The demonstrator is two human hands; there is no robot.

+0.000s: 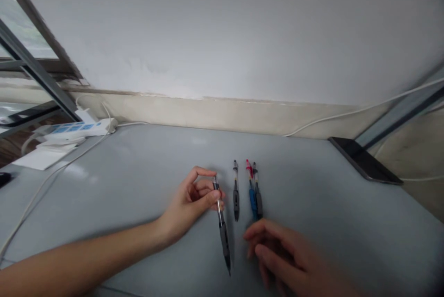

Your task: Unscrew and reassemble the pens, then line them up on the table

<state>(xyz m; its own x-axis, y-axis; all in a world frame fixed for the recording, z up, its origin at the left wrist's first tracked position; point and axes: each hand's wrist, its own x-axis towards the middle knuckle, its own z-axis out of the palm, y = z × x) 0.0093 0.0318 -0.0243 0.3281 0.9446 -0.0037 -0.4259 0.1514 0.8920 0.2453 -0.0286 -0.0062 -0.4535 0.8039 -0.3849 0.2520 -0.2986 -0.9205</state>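
My left hand [194,200] grips a clear-barrelled pen [224,234] with a dark grey grip, its index finger bent over the top end. The pen's tip points down toward me. A similar black pen [236,195] lies on the table just right of it. Farther right, a pen with a red top and blue grip [252,195] lies against another black pen [258,195]. My right hand [277,255], slightly blurred, is near the lower ends of those two pens. Its fingers are curled loosely and apart, and I see nothing in them.
The grey table [156,158] meets a pale wall behind. At the left stands a white power strip [83,126] beside white papers [45,156], and a cable [52,174] runs along the left side. A dark phone-like slab [364,160] lies at the back right.
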